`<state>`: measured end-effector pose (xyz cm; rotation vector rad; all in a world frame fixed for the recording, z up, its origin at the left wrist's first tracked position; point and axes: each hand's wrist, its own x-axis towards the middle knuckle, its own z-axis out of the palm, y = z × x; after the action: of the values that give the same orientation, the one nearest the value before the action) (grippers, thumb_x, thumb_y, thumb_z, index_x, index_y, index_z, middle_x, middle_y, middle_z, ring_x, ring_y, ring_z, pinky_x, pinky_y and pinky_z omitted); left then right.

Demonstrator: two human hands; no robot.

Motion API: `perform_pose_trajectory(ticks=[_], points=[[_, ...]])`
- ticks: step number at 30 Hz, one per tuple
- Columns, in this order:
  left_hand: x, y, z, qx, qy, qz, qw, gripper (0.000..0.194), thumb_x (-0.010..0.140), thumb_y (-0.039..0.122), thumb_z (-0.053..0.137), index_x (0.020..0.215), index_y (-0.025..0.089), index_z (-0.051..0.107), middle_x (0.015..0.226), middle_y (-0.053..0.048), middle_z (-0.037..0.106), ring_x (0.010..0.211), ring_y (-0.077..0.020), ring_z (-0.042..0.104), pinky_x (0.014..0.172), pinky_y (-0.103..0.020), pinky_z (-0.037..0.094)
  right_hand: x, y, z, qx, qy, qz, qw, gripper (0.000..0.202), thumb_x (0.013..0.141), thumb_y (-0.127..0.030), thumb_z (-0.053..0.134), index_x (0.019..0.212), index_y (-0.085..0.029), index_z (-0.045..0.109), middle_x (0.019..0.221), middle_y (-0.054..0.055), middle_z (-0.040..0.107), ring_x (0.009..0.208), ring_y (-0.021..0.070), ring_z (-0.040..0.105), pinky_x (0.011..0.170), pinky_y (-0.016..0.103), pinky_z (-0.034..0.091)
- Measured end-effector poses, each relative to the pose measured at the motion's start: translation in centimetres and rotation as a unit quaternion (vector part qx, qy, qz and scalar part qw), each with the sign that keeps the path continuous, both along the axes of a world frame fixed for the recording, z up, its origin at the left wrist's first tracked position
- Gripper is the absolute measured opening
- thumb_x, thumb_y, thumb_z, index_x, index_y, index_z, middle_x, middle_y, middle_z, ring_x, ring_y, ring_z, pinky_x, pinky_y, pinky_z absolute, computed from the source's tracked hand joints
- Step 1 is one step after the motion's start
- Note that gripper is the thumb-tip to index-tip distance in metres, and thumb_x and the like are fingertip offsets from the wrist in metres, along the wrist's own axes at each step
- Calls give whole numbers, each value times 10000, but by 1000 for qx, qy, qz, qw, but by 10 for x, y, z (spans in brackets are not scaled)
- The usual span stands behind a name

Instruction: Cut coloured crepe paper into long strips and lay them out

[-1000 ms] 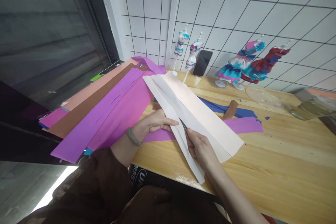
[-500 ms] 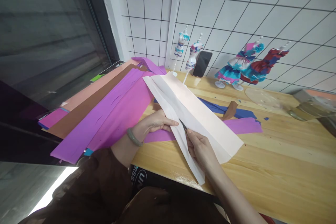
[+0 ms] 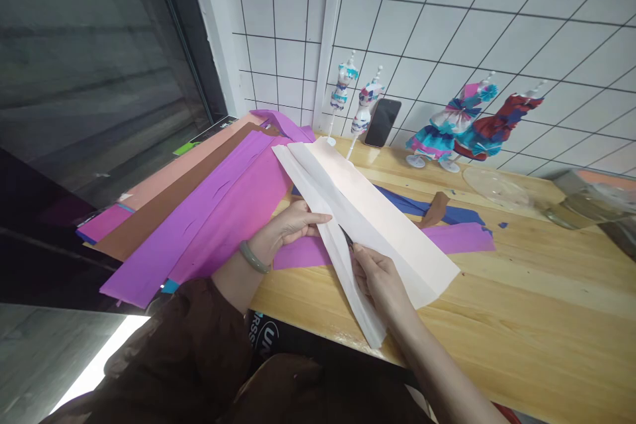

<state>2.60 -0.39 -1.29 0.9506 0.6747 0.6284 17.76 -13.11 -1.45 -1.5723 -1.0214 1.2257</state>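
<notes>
A long white crepe paper sheet [image 3: 368, 248] lies slantwise in front of me, split lengthwise by a cut running up from its near end. My left hand [image 3: 301, 222] pinches the left edge of the narrower white strip [image 3: 342, 265], thumb on top and fingers underneath. In the cut, my right hand [image 3: 381, 278] grips small scissors [image 3: 346, 236]; their dark blades point up and left, while the handles are hidden in my fingers. Under the white paper lie a purple paper strip [image 3: 462, 237] and a blue paper strip [image 3: 412, 203].
Purple, pink, brown and peach paper sheets [image 3: 183, 218] are heaped at left. Along the tiled wall stand two small dress forms [image 3: 365, 106], a phone [image 3: 382, 122] and two paper-dressed forms [image 3: 462, 119]. Clear containers [image 3: 579, 209] sit at the right on the wooden table [image 3: 536, 305].
My left hand has shifted slightly up and left along the edge of the white strip. My right hand and the scissors stay nearly in place in the cut.
</notes>
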Motion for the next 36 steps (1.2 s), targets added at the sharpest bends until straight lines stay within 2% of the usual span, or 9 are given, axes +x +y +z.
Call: perform_pose_trajectory(ticks=[9,15,20,24,31,36], points=[[1,-1,-1,-10,21,-1,1000,478,559,137,790,1004,130,617,1067,-124,652,963,-240,623,869,-422,503,-9,3,16,-36,73,-9,997,394,819,-490,464,594,-215,292,512,-84,173,430,63,121,411,242,65],[1,0,-1,-10,9,14,1000,477,565,120,781,1010,102,613,1113,-169,625,975,-255,617,862,-416,508,1,0,13,-52,64,14,996,416,806,-530,469,596,-214,300,528,-75,205,439,68,164,418,245,107],[0,0,-2,-7,11,6,1000,487,565,113,778,1025,114,617,1127,-159,622,990,-255,611,862,-417,510,9,-9,7,-65,24,31,997,429,810,-555,434,579,-209,328,504,-67,246,411,69,194,408,252,120],[0,-1,0,-7,14,4,1000,505,554,120,786,1029,118,613,1116,-153,628,1010,-265,601,871,-426,503,7,-6,5,-55,27,33,998,427,818,-549,422,582,-206,331,509,-66,255,413,68,210,404,247,141],[1,-2,0,-4,15,1,1000,507,558,139,787,1031,121,606,1064,-142,649,990,-256,609,876,-436,494,-3,14,12,-29,9,36,999,428,818,-542,426,572,-207,327,486,-65,260,417,70,203,396,242,141],[2,-3,2,-2,16,7,1000,521,572,114,772,1060,117,588,1110,-157,626,987,-255,606,858,-426,503,-7,24,5,8,13,42,999,440,825,-547,417,565,-208,314,495,-61,261,417,74,231,401,242,160]])
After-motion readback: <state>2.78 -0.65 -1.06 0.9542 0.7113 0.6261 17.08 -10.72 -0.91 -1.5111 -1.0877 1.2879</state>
